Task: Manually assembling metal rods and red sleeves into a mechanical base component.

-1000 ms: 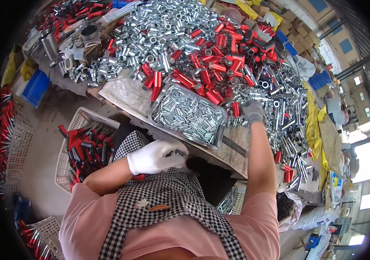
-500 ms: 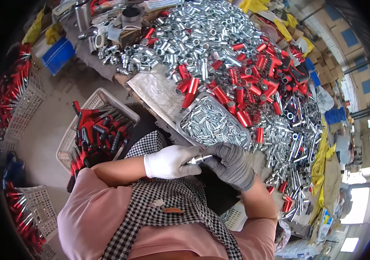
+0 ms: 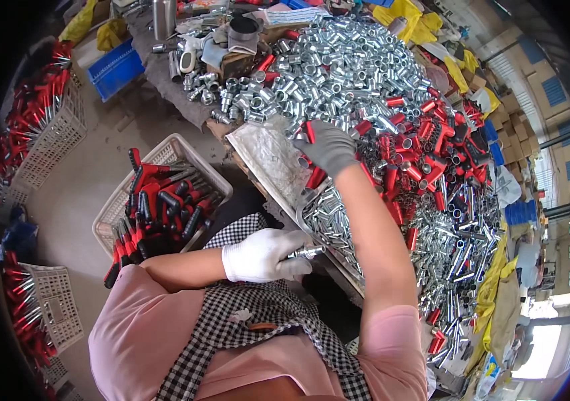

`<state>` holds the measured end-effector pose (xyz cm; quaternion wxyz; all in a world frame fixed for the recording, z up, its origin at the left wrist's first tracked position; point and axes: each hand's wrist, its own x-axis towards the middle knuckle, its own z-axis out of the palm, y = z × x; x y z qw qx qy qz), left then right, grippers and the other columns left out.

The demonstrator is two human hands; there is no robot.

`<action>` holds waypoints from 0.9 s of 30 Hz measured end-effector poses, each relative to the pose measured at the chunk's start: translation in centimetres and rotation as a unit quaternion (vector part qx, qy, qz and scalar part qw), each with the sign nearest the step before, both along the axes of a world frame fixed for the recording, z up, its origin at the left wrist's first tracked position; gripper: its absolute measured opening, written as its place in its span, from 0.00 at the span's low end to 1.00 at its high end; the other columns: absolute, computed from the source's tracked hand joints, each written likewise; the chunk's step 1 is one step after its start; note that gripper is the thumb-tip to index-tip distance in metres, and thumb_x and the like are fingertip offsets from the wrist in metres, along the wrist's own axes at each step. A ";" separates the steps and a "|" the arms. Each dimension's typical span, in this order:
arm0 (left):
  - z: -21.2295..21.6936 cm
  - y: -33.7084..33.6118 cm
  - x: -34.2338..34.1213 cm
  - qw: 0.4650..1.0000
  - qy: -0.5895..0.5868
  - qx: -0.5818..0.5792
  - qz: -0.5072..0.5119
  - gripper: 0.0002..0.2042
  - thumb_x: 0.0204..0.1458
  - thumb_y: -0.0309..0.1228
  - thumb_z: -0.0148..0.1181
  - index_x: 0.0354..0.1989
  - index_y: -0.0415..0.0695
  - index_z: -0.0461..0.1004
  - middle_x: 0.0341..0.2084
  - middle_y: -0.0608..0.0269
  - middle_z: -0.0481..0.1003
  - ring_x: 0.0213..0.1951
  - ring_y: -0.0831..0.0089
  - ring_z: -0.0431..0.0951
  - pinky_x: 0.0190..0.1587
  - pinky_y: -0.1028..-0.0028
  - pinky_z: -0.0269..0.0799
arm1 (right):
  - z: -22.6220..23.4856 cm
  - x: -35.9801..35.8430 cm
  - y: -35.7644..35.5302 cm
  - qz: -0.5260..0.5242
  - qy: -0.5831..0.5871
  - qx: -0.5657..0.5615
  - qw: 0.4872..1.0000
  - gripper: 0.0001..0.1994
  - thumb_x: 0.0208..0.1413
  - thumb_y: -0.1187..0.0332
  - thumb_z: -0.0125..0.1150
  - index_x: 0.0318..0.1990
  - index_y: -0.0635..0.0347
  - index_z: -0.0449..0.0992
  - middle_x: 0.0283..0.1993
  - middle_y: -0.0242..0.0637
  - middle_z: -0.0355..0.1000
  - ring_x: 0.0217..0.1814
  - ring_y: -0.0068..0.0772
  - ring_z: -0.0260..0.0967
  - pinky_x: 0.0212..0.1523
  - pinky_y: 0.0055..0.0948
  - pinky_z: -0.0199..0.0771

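Observation:
My left hand (image 3: 265,256), in a white glove, is closed around a short shiny metal shaft (image 3: 307,252) whose stepped end sticks out past the fingertips, above my checked apron. My right hand (image 3: 328,148), in a grey glove, reaches across the workbench with its fingers closed on a red metal sleeve (image 3: 310,132). Below that hand lies a tray of small metal pins (image 3: 332,217), partly hidden by my right forearm. A worn pale board (image 3: 268,155) lies just left of the right hand. Loose red sleeves (image 3: 392,177) are heaped to its right.
A large pile of silver collars (image 3: 338,70) covers the far bench. Long metal rods (image 3: 452,260) lie on the right. A white crate (image 3: 108,220) of red-and-black tools stands on the floor at left, near more filled crates (image 3: 54,144). A blue bin (image 3: 116,70) stands far left.
My right hand has left the metal shaft and moved forward to the red sleeves, taking hold of one. My left hand still holds the shaft near my apron. The view has shifted slightly.

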<state>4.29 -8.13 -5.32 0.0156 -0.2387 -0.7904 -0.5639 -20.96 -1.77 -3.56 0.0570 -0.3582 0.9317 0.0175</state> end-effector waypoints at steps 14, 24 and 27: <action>-0.5 0.6 1.1 1.000 -0.009 -0.014 0.004 0.18 0.53 0.37 0.66 0.47 0.39 0.72 0.35 0.46 0.77 0.37 0.48 0.79 0.40 0.61 0.74 | -0.5 4.2 9.6 0.052 -0.129 -0.523 0.841 0.28 0.52 0.59 0.62 0.59 0.63 0.69 0.31 0.33 0.69 0.26 0.22 0.65 0.28 0.21 0.67; -1.7 3.6 0.6 0.986 -0.006 -0.069 -0.149 0.16 0.48 0.39 0.69 0.39 0.41 0.78 0.26 0.53 0.76 0.29 0.55 0.79 0.33 0.61 0.74 | 5.7 20.4 18.6 0.269 -0.149 -0.267 0.913 0.18 0.48 0.70 0.70 0.49 0.54 0.78 0.38 0.39 0.76 0.41 0.41 0.76 0.44 0.35 0.76; -2.1 4.2 0.8 0.995 0.023 -0.021 -0.098 0.13 0.46 0.37 0.69 0.35 0.41 0.78 0.23 0.53 0.76 0.26 0.55 0.78 0.30 0.61 0.74 | 5.9 21.9 19.3 0.121 -0.146 -0.211 0.959 0.19 0.48 0.55 0.72 0.44 0.56 0.79 0.29 0.38 0.73 0.31 0.42 0.73 0.31 0.38 0.71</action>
